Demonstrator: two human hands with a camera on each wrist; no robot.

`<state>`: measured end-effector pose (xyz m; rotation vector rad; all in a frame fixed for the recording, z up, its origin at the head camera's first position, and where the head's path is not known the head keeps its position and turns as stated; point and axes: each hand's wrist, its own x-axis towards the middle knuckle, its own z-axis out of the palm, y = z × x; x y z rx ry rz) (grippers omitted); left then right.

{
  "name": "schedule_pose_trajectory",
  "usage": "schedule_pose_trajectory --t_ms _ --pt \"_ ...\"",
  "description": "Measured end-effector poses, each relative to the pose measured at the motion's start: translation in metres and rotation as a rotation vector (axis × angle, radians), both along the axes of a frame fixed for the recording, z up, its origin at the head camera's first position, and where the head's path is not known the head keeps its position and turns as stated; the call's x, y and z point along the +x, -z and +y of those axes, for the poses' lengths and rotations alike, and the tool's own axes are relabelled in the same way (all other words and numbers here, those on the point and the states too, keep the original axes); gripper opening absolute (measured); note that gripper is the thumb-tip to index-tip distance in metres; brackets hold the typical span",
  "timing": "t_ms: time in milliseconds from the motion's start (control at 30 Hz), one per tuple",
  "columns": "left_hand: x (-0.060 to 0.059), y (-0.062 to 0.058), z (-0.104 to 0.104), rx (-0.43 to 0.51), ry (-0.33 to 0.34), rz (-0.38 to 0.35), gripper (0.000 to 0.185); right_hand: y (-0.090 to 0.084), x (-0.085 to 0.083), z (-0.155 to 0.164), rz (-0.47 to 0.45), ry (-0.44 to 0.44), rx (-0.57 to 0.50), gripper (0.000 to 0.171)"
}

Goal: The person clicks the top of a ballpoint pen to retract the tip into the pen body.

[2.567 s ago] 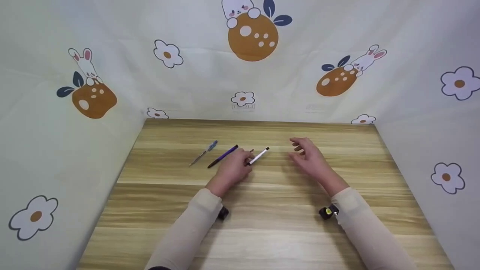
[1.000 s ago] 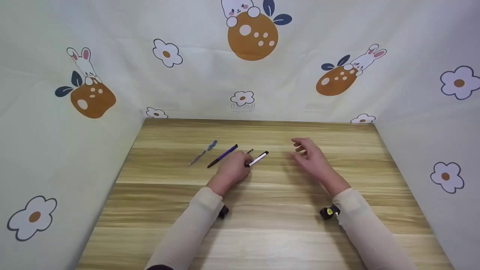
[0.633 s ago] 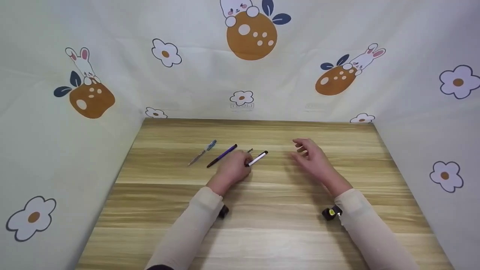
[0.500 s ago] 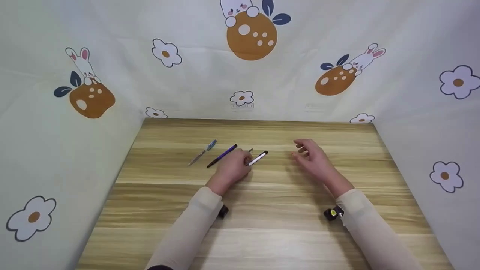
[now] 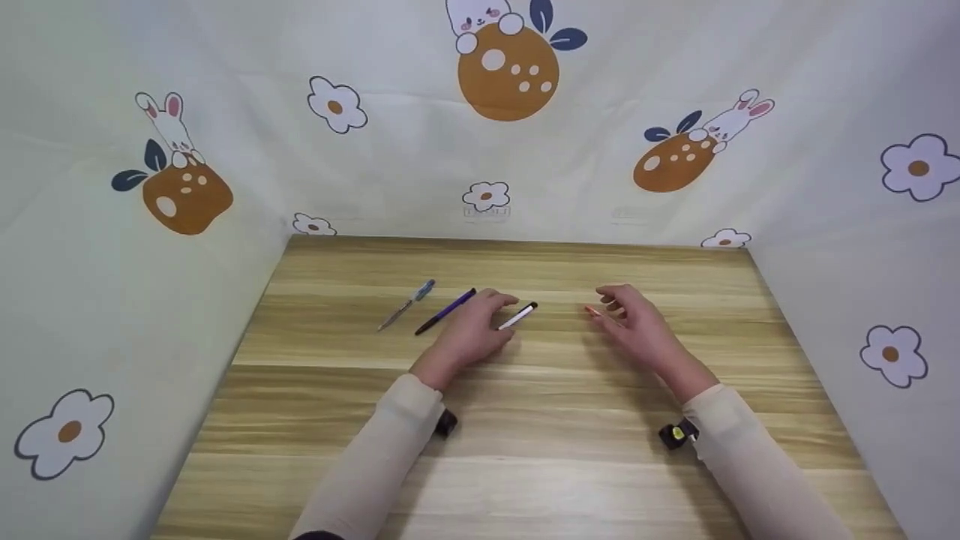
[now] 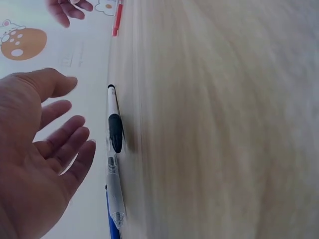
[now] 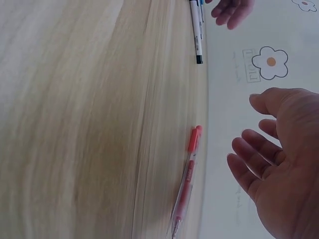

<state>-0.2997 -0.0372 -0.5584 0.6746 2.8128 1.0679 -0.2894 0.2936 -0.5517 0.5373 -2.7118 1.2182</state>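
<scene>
Head view: we're looking down at a wooden table (image 5: 525,465) with both our hands out over it.
Far left: a blue-capped pen (image 5: 406,305) lies by itself, with a purple pen (image 5: 445,312) just beside it to the right.
Left hand (image 5: 469,334): fingers relaxed and apart, gripping nothing. It hovers right over a white pen with a black clip (image 5: 518,316); the left wrist view shows that pen (image 6: 113,124) flat on the wood just off our fingertips (image 6: 75,144).
Right hand (image 5: 637,326): also loose and spread, holding nothing.
Red pen (image 7: 185,181): lying flat on the table just beside our right fingers (image 7: 251,157), not touching as far as we can tell. From the head view only its tip (image 5: 592,310) pokes out.
</scene>
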Motion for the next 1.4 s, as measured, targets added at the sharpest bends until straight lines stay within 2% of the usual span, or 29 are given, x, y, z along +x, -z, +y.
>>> schedule_pose_trajectory --t_ms 200,367,600,833,1100,1400 --pt "0.001 -0.001 0.001 0.024 0.048 0.009 0.063 0.001 0.002 0.008 0.029 0.0 0.058 0.047" --pt "0.003 0.0 0.001 0.02 0.071 -0.005 0.068 0.004 0.003 0.014 0.042 0.028 0.149 0.046" --pt "0.003 0.002 0.001 0.009 0.103 -0.003 0.074 0.005 0.005 0.021 -0.015 0.077 0.241 0.048" --pt "0.002 0.002 0.001 0.003 0.128 -0.009 0.077 0.007 0.007 0.029 -0.022 0.083 0.263 0.048" --pt "0.001 0.002 0.0 -0.013 0.125 -0.023 0.079 0.006 0.01 0.033 -0.056 0.068 0.279 0.052" --pt "0.0 0.003 -0.001 -0.024 0.14 -0.04 0.08 0.01 0.01 0.037 -0.047 0.041 0.313 0.045"
